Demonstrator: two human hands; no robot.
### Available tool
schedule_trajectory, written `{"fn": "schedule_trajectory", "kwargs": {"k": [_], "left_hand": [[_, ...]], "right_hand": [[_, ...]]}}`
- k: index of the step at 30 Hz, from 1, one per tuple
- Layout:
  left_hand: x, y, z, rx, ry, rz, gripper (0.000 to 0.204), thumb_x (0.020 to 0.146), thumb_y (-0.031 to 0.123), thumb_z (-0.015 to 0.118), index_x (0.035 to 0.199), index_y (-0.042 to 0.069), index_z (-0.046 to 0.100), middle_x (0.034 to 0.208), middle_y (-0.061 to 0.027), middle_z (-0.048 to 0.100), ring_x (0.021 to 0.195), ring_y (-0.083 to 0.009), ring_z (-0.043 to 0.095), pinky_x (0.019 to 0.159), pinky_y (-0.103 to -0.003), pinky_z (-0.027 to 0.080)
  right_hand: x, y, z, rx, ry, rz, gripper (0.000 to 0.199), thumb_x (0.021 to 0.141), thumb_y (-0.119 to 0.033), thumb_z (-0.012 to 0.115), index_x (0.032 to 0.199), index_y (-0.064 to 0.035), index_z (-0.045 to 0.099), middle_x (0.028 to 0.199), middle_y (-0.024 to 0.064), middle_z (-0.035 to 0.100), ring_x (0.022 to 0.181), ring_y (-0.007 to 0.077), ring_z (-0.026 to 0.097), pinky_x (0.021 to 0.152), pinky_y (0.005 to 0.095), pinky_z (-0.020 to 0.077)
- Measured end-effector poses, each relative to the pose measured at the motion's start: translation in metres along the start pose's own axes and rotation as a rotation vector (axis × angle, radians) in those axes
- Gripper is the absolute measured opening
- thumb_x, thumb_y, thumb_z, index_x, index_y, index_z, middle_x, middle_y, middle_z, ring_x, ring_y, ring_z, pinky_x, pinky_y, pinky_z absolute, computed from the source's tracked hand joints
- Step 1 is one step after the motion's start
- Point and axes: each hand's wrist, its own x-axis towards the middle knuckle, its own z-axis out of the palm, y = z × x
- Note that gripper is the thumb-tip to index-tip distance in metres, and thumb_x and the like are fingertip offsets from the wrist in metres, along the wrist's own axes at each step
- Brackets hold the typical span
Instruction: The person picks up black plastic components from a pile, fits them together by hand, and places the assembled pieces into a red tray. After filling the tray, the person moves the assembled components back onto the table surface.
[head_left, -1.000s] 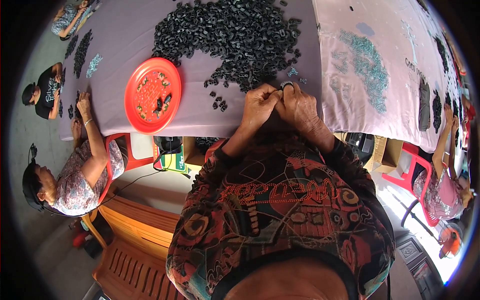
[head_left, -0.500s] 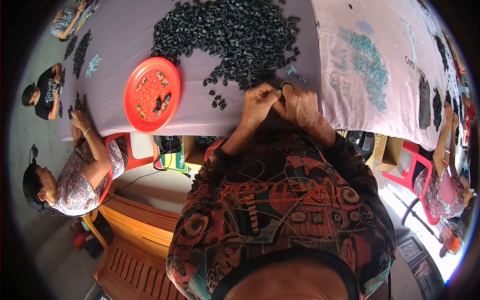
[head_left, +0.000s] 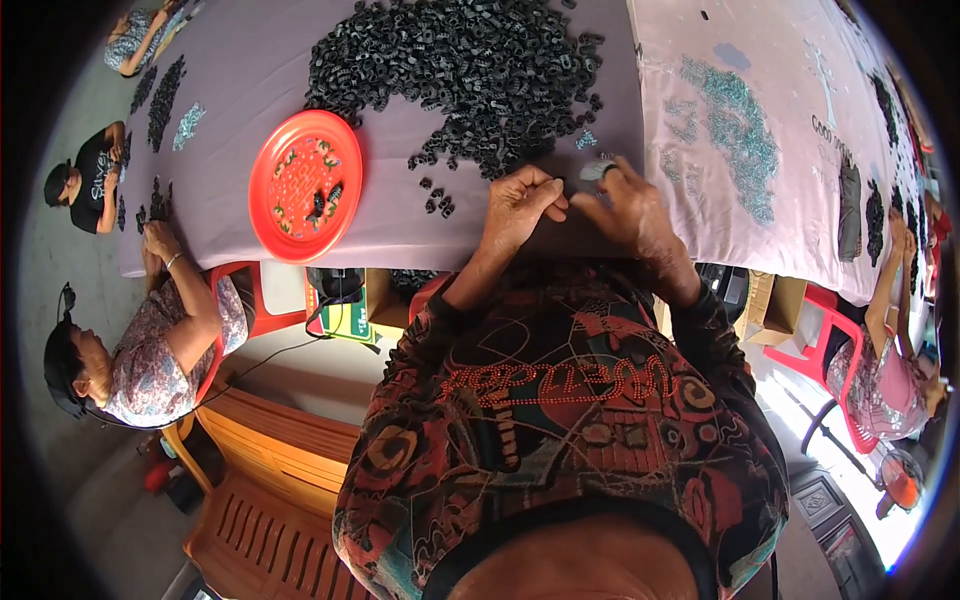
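Left hand: our left hand (head_left: 520,205) rests at the near edge of the table, fingers curled together and pinched on a small black part (head_left: 560,184) at the fingertips
Right hand: our right hand (head_left: 628,205) sits just beside the left; thumb and forefinger are closed on a small pale piece (head_left: 598,171); the other fingers spread
Small parts: both pinched pieces meet between the two hands, just below the big heap; we cannot tell whether they touch each other
Heap: a wide pile of black plastic parts (head_left: 470,60) covers the lavender tablecloth (head_left: 250,90) ahead of us; loose strays (head_left: 437,200) lie to the left of our left hand
Plate: a red plate (head_left: 290,195) lies left of the hands, well apart from them; a few black pieces lie in it
Far right: a scatter of grey-green small parts (head_left: 735,135) lies on the pale cloth
Others: a seated person (head_left: 150,340) works at the left end of the table; another sits at the right edge (head_left: 890,370)
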Motion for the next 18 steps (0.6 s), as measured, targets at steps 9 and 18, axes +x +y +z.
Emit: {"fn": "schedule_trajectory", "kwargs": {"k": [9,18], "left_hand": [[-0.004,0.002,0.000,0.035,-0.033,0.056,0.012,0.085,0.009,0.057,0.077,0.001,0.057,0.069,-0.0065,0.063,0.053,-0.0110,0.059,0.050,-0.020,0.045],[-0.021,0.015,-0.020,-0.030,0.048,0.111,0.011,0.086,0.008,0.056,0.079,0.000,0.058,0.069,-0.0070,0.062,0.055,-0.0109,0.058,0.055,-0.021,0.045]], "right_hand": [[0.000,0.034,0.010,-0.201,0.091,0.112,0.013,0.081,-0.014,0.057,0.081,-0.0027,0.050,0.081,0.0164,0.051,0.069,0.0366,0.055,0.059,0.0435,0.0464],[0.006,0.034,0.000,0.004,0.037,0.101,0.009,0.078,-0.008,0.058,0.079,-0.0026,0.052,0.086,0.0138,0.051,0.074,0.0340,0.056,0.061,0.0414,0.0468]]}}
